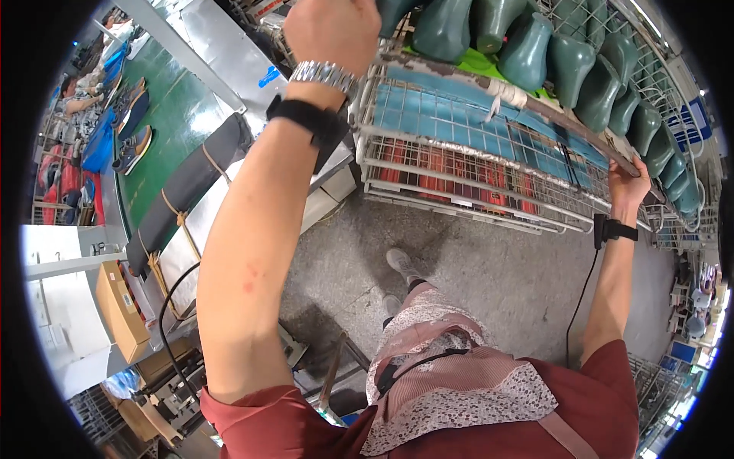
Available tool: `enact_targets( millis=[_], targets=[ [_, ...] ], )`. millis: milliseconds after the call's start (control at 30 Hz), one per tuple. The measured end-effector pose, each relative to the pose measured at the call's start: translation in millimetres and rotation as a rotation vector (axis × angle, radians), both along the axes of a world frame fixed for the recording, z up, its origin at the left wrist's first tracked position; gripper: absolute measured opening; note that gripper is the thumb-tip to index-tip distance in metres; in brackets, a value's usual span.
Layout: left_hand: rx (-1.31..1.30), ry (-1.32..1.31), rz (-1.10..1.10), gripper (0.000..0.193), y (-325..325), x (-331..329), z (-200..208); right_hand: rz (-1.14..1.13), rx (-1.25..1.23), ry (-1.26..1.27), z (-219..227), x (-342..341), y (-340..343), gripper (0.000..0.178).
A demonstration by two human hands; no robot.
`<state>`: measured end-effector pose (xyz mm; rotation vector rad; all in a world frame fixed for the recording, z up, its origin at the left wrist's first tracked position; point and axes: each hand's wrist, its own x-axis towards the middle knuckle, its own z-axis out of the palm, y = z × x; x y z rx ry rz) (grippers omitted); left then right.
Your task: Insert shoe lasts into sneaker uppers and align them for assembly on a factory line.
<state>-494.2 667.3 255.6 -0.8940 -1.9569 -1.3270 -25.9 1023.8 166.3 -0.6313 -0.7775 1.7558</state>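
A wire rack point(459, 164) stands in front of me, with rows of green shoe lasts point(527, 52) on its top level, soles or heels tilted variously. My right hand point(630, 183) is closed round the worn brown rail point(569, 122) along the rack's near edge, at its right part. My left hand point(332, 32), with a metal watch point(325, 74) at the wrist, reaches to the rack's left corner beside the nearest lasts. Its fingers run out of the picture at the top, so what they touch is hidden.
Left of me a green conveyor belt point(172, 107) carries dark sneakers point(135, 148) and a blue tray point(99, 145). A padded grey bar point(191, 183) edges it. Reddish boxes point(451, 180) fill the rack's lower level. A cardboard box point(122, 310) stands at the left.
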Motion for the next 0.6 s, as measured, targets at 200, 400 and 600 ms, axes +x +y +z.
enact_targets(
  millis=[200, 400, 600],
  targets=[
    [-0.097, 0.091, 0.043, 0.027, 9.9, -18.0, 3.9, -0.047, -0.056, 0.06, 2.5, -9.0, 4.4, 0.027],
    [-0.169, 0.126, 0.163, 0.042, -2.9, -33.8, -1.3, -0.027, -0.054, 0.069, 13.5, -34.2, -37.7, 0.026],
    [-0.125, 0.087, 0.02, 0.037, -13.7, -31.1, 9.2, -0.053, -0.069, 0.125, 25.2, -41.2, -56.2, 0.026]
  ],
)
